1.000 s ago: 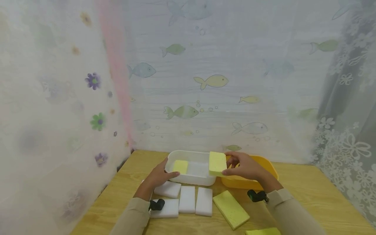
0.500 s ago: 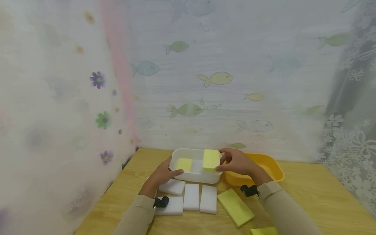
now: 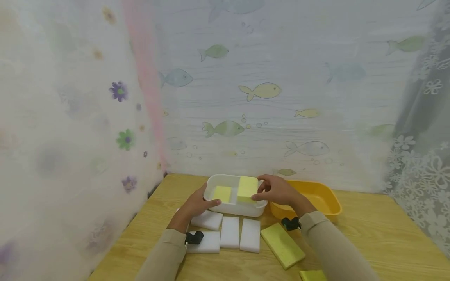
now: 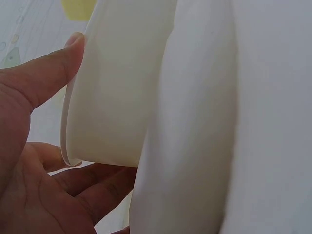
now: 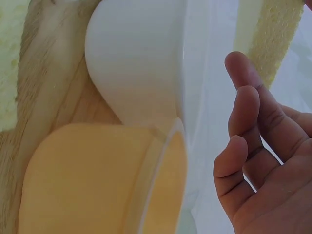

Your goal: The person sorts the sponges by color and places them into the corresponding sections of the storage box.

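Observation:
My right hand (image 3: 279,191) pinches a yellow sponge (image 3: 247,189) between thumb and fingers over the right half of a white plastic tub (image 3: 230,210). In the right wrist view that sponge (image 5: 280,36) shows its porous side, the other fingers bent below it. Around the tub's left end, my left hand (image 3: 197,203) holds the rim. The left wrist view has the thumb (image 4: 58,68) on the rim and the fingers under the tub's wall (image 4: 117,83). A second yellow sponge (image 3: 222,193) lies inside the tub at the left.
An orange tub (image 3: 328,201) stands right beside the white one. In front lie several white sponges (image 3: 230,232). A yellow sponge (image 3: 283,246) lies slanted to their right, and another (image 3: 313,275) is cut off at the bottom edge. Patterned curtains (image 3: 218,78) hang behind the wooden table (image 3: 379,226).
My right hand has carried the yellow sponge leftward and lower, from the tub's right end to over its inside. The left hand stays at the tub's left end. The head view has shifted slightly.

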### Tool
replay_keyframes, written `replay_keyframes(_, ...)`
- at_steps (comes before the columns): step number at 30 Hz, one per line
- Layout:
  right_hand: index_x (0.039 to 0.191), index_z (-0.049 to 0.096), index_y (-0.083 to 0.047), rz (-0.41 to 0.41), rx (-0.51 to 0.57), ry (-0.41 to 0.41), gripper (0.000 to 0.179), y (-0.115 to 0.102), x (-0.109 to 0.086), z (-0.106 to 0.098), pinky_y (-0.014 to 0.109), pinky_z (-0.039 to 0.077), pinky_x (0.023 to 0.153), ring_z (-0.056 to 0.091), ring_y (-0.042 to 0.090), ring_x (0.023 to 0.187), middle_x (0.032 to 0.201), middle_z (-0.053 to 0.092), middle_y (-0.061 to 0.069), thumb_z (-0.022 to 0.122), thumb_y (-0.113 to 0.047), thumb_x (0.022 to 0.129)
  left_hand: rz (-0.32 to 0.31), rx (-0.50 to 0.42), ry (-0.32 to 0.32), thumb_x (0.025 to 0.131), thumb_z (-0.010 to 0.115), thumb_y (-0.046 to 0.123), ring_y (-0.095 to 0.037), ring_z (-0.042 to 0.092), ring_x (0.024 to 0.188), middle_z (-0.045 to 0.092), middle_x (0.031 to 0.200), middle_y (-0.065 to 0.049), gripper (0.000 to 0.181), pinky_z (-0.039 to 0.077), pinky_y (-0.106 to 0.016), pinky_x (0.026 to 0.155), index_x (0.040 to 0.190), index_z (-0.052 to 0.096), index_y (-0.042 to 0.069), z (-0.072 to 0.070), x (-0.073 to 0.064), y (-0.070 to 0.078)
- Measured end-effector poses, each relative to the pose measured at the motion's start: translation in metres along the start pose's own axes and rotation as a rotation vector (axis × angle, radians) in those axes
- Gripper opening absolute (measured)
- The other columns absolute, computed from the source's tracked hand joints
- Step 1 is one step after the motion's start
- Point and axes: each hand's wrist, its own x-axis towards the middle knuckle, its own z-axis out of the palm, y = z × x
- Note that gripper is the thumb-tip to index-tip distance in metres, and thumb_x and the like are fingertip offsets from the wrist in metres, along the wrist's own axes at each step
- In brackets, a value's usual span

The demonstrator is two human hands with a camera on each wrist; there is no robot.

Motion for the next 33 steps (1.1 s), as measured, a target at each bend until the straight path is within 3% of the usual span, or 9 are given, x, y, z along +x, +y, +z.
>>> replay_keyframes(5,0.154,0.046,-0.010,0.019,-0.003,0.002,0.093,-0.004,0.009,0.007,0.043,0.056,0.092,0.067,0.016,0.097,0.100,0.073,-0.005,0.084,-0.055,0.082,-0.015,-0.004,-0.004,0.088,0.082,0.049,-0.032,0.055,0.133,0.049,0.155,-0.016,0.110,0.043,-0.058,0.110,0.167,0.015,0.012,0.000,0.000,-0.001)
replay_keyframes(12,0.155,0.045,-0.010,0.032,-0.036,0.004,0.094,-0.010,0.022,0.015,0.043,0.057,0.092,0.067,0.016,0.099,0.099,0.073,-0.005,0.084,-0.055,0.082,0.007,-0.025,-0.016,0.086,0.082,0.051,-0.030,0.058,0.129,0.054,0.151,-0.014,0.111,0.046,-0.056,0.106,0.167,0.016,0.013,-0.001,-0.002,-0.003)
replay_keyframes(17,0.155,0.045,-0.007,0.039,-0.057,0.008,0.094,-0.012,0.026,0.017,0.041,0.057,0.088,0.065,0.017,0.098,0.094,0.072,-0.005,0.085,-0.050,0.082,0.010,-0.017,-0.017,0.087,0.081,0.051,-0.029,0.059,0.127,0.055,0.149,-0.014,0.111,0.047,-0.056,0.105,0.167,0.016,0.012,-0.002,-0.002,-0.002)
replay_keyframes(24,0.155,0.045,-0.009,0.060,-0.066,0.018,0.096,-0.005,0.032,0.022,0.036,0.057,0.084,0.064,0.015,0.094,0.092,0.071,-0.008,0.086,-0.053,0.081,0.056,-0.024,-0.020,0.088,0.082,0.047,-0.024,0.062,0.114,0.063,0.136,-0.010,0.103,0.051,-0.051,0.097,0.166,0.023,0.015,0.000,0.001,-0.001)
replay_keyframes(33,0.155,0.045,-0.007,0.060,-0.078,0.014,0.096,-0.009,0.036,0.024,0.039,0.058,0.087,0.065,0.016,0.096,0.093,0.071,-0.008,0.086,-0.052,0.080,0.044,-0.020,-0.018,0.089,0.082,0.045,-0.024,0.062,0.114,0.063,0.137,-0.012,0.102,0.051,-0.051,0.097,0.166,0.022,0.014,0.000,0.000,0.002)
